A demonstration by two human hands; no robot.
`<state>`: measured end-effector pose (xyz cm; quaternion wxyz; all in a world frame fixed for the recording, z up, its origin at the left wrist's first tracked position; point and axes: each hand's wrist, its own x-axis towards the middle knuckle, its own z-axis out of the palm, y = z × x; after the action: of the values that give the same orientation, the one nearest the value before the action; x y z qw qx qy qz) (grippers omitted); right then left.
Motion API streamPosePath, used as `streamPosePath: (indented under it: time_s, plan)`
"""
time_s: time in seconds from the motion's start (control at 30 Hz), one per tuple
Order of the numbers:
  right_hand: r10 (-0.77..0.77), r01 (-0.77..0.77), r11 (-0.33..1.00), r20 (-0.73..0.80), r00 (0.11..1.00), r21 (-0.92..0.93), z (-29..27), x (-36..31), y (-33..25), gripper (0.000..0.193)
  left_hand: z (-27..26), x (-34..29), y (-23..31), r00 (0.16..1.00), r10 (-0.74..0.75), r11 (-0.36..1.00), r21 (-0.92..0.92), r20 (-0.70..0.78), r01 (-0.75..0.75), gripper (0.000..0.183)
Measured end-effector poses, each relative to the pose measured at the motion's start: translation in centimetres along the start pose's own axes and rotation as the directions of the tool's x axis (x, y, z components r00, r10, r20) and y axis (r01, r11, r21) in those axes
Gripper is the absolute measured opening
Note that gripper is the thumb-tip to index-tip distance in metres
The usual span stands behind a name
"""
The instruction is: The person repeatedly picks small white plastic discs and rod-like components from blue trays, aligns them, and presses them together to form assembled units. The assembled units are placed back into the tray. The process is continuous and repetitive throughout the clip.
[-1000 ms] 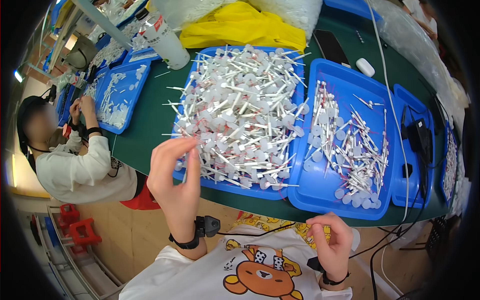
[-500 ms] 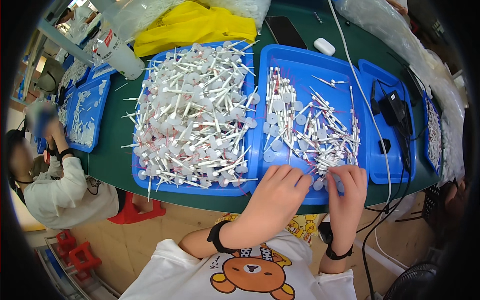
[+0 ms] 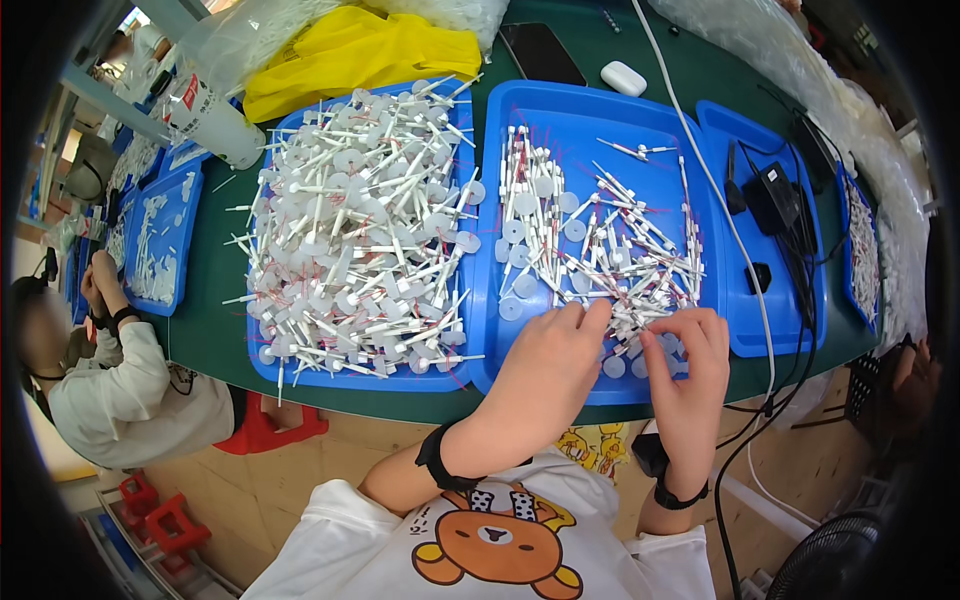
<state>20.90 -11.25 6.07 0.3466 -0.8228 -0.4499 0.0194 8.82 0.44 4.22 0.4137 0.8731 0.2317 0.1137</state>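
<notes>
Both hands are in the middle blue plastic tray (image 3: 600, 110), half full of small white plastic stick parts (image 3: 610, 250). Left hand (image 3: 548, 365) lies loosely curled on them; right hand (image 3: 692, 365) pinches one. The neighbouring blue tray (image 3: 300, 375) is heaped with white disc-ended sticks (image 3: 360, 230).

Far beyond our left hand (image 3: 545, 375) we see a dark phone screen (image 3: 541, 52), a yellow bag (image 3: 360, 55) and a white red-labelled roll (image 3: 205, 120).

small white stemmed parts (image 3: 600, 250), loose in blue tray (image 3: 560, 115)
</notes>
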Motion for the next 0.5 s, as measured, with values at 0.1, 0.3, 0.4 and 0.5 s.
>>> streamPosePath:
  time_s: [0.1, 0.3, 0.4, 0.5]
  plan:
    - [0.097, -0.095, 0.993, -0.015, 0.995, 0.066, -0.9, -0.6, -0.7, 0.012, -0.4, 0.0, -0.1, 1.0, 0.003, 1.0, 0.028, 0.005, -0.003, 0.04]
    - [0.149, -0.148, 0.979, 0.009, 0.989, 0.143, -1.6, -1.7, -1.0, 0.013, -1.7, -0.8, 0.4, 0.998, -0.049, 0.993, -0.109, -0.047, 0.043, 0.047]
    - [0.135, -0.143, 0.975, 0.058, 0.989, 0.17, -1.9, -2.2, -1.2, 0.015, -2.5, -1.3, 0.5, 0.994, -0.071, 0.985, -0.163, -0.087, 0.056, 0.045]
    - [0.008, -0.016, 0.991, 0.061, 0.998, 0.136, -1.8, -2.2, -1.1, 0.017, -2.9, -1.8, -0.2, 0.993, -0.047, 0.993, -0.111, -0.109, 0.035, 0.045]
